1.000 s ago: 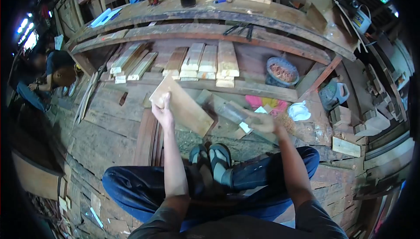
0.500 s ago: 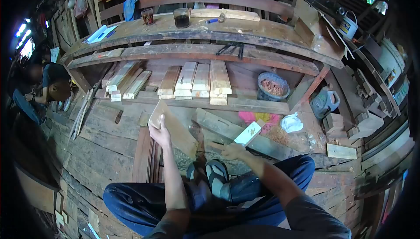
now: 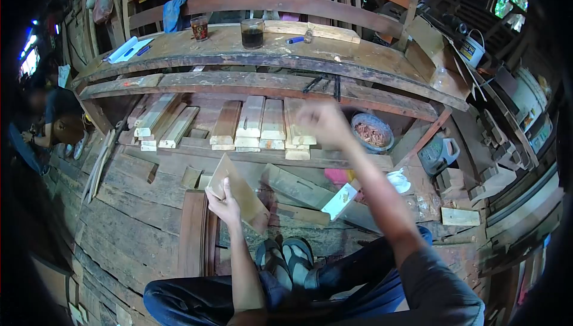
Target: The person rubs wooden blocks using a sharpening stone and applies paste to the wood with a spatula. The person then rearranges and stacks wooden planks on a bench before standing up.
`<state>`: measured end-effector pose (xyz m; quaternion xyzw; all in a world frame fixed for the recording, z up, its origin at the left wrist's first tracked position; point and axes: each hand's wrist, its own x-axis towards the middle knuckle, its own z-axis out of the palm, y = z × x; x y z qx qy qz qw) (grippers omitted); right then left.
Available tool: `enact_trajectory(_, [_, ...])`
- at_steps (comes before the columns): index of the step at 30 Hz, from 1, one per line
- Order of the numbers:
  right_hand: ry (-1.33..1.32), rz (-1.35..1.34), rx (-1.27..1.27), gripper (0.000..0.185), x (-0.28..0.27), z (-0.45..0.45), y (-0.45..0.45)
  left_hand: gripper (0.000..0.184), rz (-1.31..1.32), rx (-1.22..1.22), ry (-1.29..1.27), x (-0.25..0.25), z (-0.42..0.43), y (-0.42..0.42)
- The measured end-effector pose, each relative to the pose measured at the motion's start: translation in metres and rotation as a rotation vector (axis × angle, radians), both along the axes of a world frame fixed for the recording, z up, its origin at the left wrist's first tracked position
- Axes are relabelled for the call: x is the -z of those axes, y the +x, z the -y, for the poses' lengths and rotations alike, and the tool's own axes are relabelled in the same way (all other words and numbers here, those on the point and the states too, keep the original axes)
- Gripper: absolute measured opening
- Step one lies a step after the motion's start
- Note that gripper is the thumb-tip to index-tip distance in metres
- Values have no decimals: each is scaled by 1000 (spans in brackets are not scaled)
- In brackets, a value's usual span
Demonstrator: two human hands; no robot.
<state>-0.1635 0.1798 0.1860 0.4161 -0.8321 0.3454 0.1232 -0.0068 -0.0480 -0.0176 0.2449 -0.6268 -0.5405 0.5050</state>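
Desk (image 3: 358, 57) spanning width ahead. Stacked planks (image 3: 250, 117) lying beneath desk, rightmost partly hiding behind right hand. Thin board (image 3: 246, 199) tilting well in front of desk, long axis running away from desk, slanting rightward toward sandals (image 3: 298, 254). Right hand (image 3: 325, 122) blurring before desk; cannot tell grip's state. Left hand (image 3: 224, 203) clasping board's desk-side end. Bucket label (image 3: 471, 48) beyond desk's right end showing illegible lettering.

a left hand (image 3: 225, 204) grips a thin board (image 3: 247, 199) over a plank floor (image 3: 134, 209) as the right hand (image 3: 325, 123), blurred, is raised before lumber (image 3: 253, 117) stacked beneath a bench (image 3: 373, 57) bearing two glasses (image 3: 252, 39); another person (image 3: 55, 108) is at far left.
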Motion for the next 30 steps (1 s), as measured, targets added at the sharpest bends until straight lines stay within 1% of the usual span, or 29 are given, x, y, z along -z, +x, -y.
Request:
enact_trajectory(1, [-98,-122,121,24,-28,4,-32,32,21,-7,-22,1,0,-1])
enact_trajectory(2, [-243,-259,162,25,-59,10,-62,32,32,-8,-22,-1,-2,-2])
enact_trajectory(3, [-98,-184,299,29,-82,9,-96,32,42,-12,-23,-3,-4,-1])
enact_trajectory(4, [-65,-232,240,35,-84,8,-145,32,46,-21,-31,-5,-3,-4])
enact_trajectory(5, [-4,-127,275,41,-73,5,-221,31,3,-7,-55,-5,-4,-5])
enact_trajectory(6, [288,-183,493,52,-92,12,-205,32,34,6,-51,-6,-4,-5])
enact_trajectory(8, [395,8,700,60,-88,29,-240,33,98,29,-40,-6,-7,-5])
enact_trajectory(9, [395,74,685,61,-92,37,-239,33,110,67,-17,-2,-8,-6])
enact_trajectory(11, [400,203,657,63,-109,53,-225,32,84,57,-23,0,-12,-9])
enact_trajectory(13, [349,282,744,61,-103,63,-240,30,4,73,-52,-7,-22,-11])
enact_trajectory(14, [333,329,775,61,-95,68,-243,30,7,85,-33,-7,-24,-11])
enact_trajectory(15, [371,203,766,57,-88,69,-243,30,9,90,-11,-6,-25,-11])
enact_trajectory(18, [423,-23,856,50,-83,60,-245,30,34,87,-4,1,-21,-11])
enact_trajectory(19, [410,-136,916,42,-81,56,-244,30,40,88,-11,2,-19,-12])
enact_trajectory(22, [250,-183,884,36,-82,36,-241,29,63,132,41,-4,-16,-9])
enact_trajectory(23, [67,-253,891,30,-79,28,-237,29,67,128,32,0,-12,-9])
enact_trajectory(24, [-100,-346,801,25,-76,12,-250,29,70,125,20,2,-10,-10])
enact_trajectory(26, [-436,-453,734,18,-85,-8,-207,29,78,119,-3,4,-7,-9])
enact_trajectory(28, [-743,-255,463,15,-86,-31,-163,29,88,131,-23,-1,-6,-6])
enact_trajectory(30, [-1027,241,176,20,-86,-53,-90,30,82,113,-58,-1,-9,-2])
